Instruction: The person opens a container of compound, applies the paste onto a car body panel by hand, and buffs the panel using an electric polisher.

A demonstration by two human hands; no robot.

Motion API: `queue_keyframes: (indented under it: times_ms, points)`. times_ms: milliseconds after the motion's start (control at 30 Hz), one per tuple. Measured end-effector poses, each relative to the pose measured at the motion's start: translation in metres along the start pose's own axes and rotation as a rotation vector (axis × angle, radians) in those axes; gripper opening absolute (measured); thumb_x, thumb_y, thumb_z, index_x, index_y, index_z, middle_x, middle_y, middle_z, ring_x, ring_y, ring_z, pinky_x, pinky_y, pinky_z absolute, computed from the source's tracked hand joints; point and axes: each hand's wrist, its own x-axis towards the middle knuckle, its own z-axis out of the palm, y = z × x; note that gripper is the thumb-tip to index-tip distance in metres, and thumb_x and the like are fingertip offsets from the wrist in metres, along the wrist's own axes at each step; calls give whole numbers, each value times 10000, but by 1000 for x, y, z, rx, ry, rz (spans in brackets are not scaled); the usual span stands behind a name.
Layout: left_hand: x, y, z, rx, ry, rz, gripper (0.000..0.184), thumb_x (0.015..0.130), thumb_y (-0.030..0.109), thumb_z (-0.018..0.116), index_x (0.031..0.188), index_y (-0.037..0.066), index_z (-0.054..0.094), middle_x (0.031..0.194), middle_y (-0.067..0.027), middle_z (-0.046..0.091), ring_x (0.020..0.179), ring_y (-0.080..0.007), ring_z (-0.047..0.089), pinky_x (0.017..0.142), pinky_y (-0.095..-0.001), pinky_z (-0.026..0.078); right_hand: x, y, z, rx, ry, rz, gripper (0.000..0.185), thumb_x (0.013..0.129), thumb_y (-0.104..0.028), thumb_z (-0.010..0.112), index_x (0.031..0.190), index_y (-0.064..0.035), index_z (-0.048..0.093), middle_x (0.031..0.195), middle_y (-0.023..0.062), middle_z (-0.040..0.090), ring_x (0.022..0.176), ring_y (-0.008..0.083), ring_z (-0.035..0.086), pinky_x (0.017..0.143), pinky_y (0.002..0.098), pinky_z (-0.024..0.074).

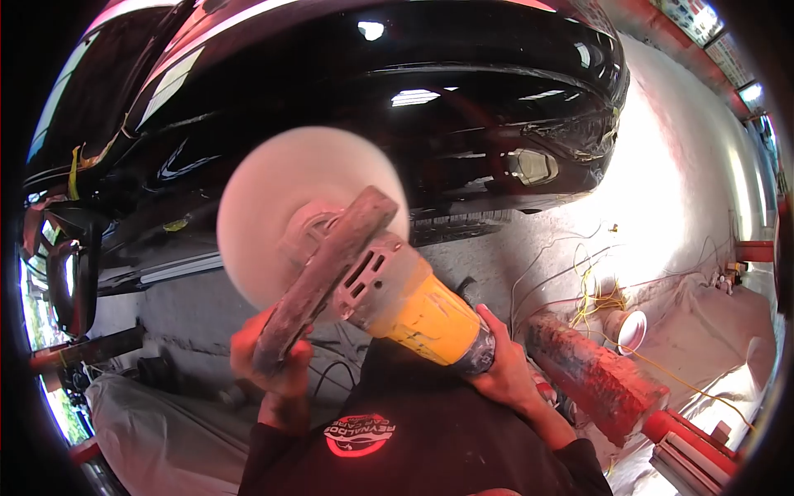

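A yellow and black power polisher point(430, 318) is held in front of my chest with both hands. Its round white pad point(273, 190) looks smooth and blurred, and faces the glossy black car body point(314, 91). Whether the pad touches the paint I cannot tell. My left hand point(269, 351) is closed round the lower end of the dark, worn bail handle point(331, 273). My right hand point(506, 368) grips the rear end of the yellow motor housing, with its thumb lying along the side.
Yellow and dark cords point(600, 298) trail over the floor at the right, near a white round container point(626, 329). A paint-spattered beam point(595, 376) and red metal part point(691, 442) stand at my right. Plastic sheeting point(157, 430) lies at the lower left.
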Motion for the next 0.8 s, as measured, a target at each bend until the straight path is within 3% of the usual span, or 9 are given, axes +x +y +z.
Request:
queue_keyframes:
  times_ms: [200, 267, 367, 500, 600, 733, 767, 800]
  points:
    - [21, -4, 62, -110, -165, 80, 430, 764, 197, 904, 1027, -15, 637, 897, -175, 724, 714, -219, 712, 672, -326, 561, -24, 15, -31, -29, 160, 58, 1002, 733, -170, 887, 1542, -39, 310, 1209, 234, 691, 1104, 373, 699, 926, 423, 557]
    - [44, 9, 97, -51, -277, 164, 400, 736, 122, 905, 1019, -9, 653, 865, -151, 729, 706, -197, 713, 667, -309, 557, -32, 20, -45, -47, 250, 68, 1022, 700, -150, 913, 1528, -31, 326, 1204, 230, 696, 1116, 347, 701, 932, 412, 556]
    - [57, 14, 152, -112, -393, 126, 335, 751, 76, 885, 999, -5, 675, 820, -100, 733, 696, -144, 704, 637, -285, 544, -44, 40, -69, -86, 365, 96, 987, 686, -119, 911, 1500, -23, 361, 1196, 211, 703, 1104, 313, 707, 926, 393, 558]
    - [69, 20, 232, -312, -451, 49, 253, 817, 84, 829, 1009, 2, 687, 780, -64, 712, 678, -85, 646, 609, -257, 491, -49, 46, -102, 71, 455, 271, 864, 700, -95, 870, 1440, -13, 433, 1205, 162, 690, 1089, 236, 682, 949, 365, 531]
    - [74, 17, 283, -384, -490, 12, 248, 821, 84, 834, 1004, 9, 684, 770, -62, 705, 691, -84, 646, 613, -260, 494, -57, 83, -125, 141, 525, 302, 833, 673, -77, 867, 1400, -12, 467, 1177, 132, 679, 1056, 230, 663, 937, 363, 517]
    - [79, 17, 324, -494, -459, -20, 216, 846, 74, 819, 988, 14, 667, 800, -66, 709, 737, -80, 647, 646, -264, 505, -53, 72, -160, 90, 565, 309, 839, 627, -39, 859, 1374, -17, 479, 1177, 116, 647, 1066, 229, 626, 946, 365, 491]
    - [80, 19, 325, -518, -434, -21, 212, 852, 71, 813, 990, 13, 663, 808, -65, 710, 744, -78, 644, 653, -265, 506, -52, 67, -169, 20, 546, 294, 748, 627, 50, 792, 1308, -36, 493, 1075, 62, 638, 974, 180, 622, 878, 330, 499]
    - [83, 22, 324, -544, -411, -21, 208, 858, 68, 807, 992, 12, 659, 817, -65, 711, 752, -77, 642, 660, -266, 508, -50, 53, -176, 29, 522, 325, 737, 630, 43, 782, 1304, -36, 495, 1065, 65, 635, 958, 181, 617, 859, 331, 499]
